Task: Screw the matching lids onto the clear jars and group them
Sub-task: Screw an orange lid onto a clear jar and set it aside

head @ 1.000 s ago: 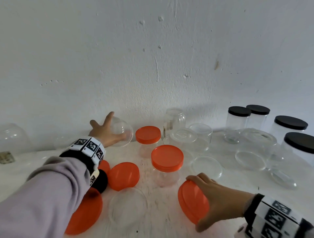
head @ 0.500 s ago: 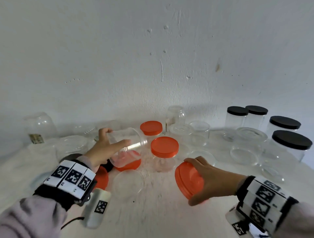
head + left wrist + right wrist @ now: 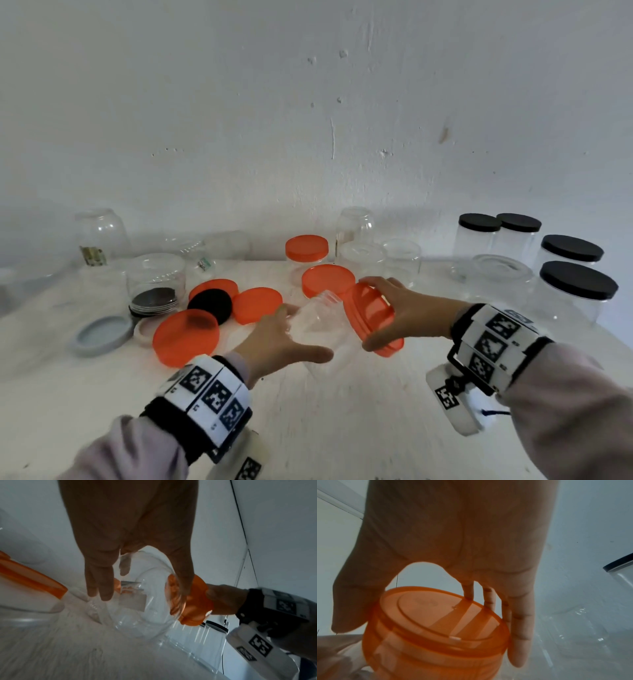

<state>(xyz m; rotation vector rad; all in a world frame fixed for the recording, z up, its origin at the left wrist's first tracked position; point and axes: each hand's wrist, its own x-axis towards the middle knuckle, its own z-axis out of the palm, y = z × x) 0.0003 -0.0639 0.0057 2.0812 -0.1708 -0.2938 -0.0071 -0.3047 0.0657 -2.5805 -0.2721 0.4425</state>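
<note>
My left hand (image 3: pixel 299 337) grips a clear jar (image 3: pixel 318 320) above the table's middle, tilted with its mouth toward the right. My right hand (image 3: pixel 366 314) holds an orange lid (image 3: pixel 380 305) by its rim, open side over the jar's mouth. In the left wrist view the jar (image 3: pixel 137 609) lies under my fingers with the orange lid (image 3: pixel 197 601) at its far end. The right wrist view shows the orange lid (image 3: pixel 436 626) between thumb and fingers. Whether the threads have caught I cannot tell.
Two orange-lidded jars (image 3: pixel 306 251) (image 3: pixel 329 282) stand behind the hands. Loose orange lids (image 3: pixel 186 335) and a black disc (image 3: pixel 210 305) lie to the left, near a grey lid (image 3: pixel 101 335). Black-lidded jars (image 3: pixel 579 287) are grouped at the right. Open clear jars (image 3: pixel 400 257) line the wall.
My left hand took a clear jar from the back left and carried it to the middle. My right hand lifted the orange lid and brought it to the jar's mouth.
</note>
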